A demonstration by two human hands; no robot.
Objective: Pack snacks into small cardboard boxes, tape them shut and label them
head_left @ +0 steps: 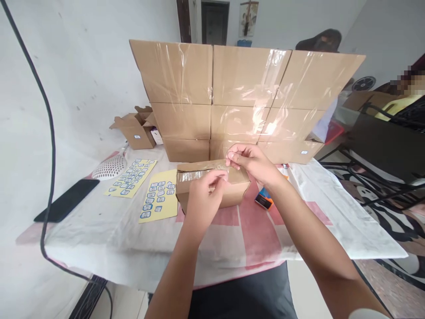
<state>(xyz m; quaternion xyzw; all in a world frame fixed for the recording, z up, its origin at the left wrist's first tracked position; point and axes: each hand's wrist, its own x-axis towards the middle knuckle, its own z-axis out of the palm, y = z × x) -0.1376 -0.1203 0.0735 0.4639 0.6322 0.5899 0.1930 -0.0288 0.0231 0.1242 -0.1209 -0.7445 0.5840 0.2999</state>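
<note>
A small cardboard box (pixel 212 197) lies on the table in front of me, with shiny clear tape (pixel 192 176) along its top. Over the front part of its top is my left hand (pixel 209 188), thumb and fingers pinched together. My right hand (pixel 247 161) is a little higher and to the right, also in a pinch above the box top. Whatever is between the fingertips of either hand is too thin or hidden to make out. Partly behind my right forearm sits an orange and blue object with a dark face (pixel 264 201), perhaps a tape dispenser.
Stacked taped cartons (pixel 244 79) rise behind the box. Two yellow sticker sheets (pixel 166 212) lie on the left, near a black phone (pixel 66 201) and a white perforated object (pixel 109 167). An open carton (pixel 133 130) stands back left. A black cable (pixel 49 124) hangs at left.
</note>
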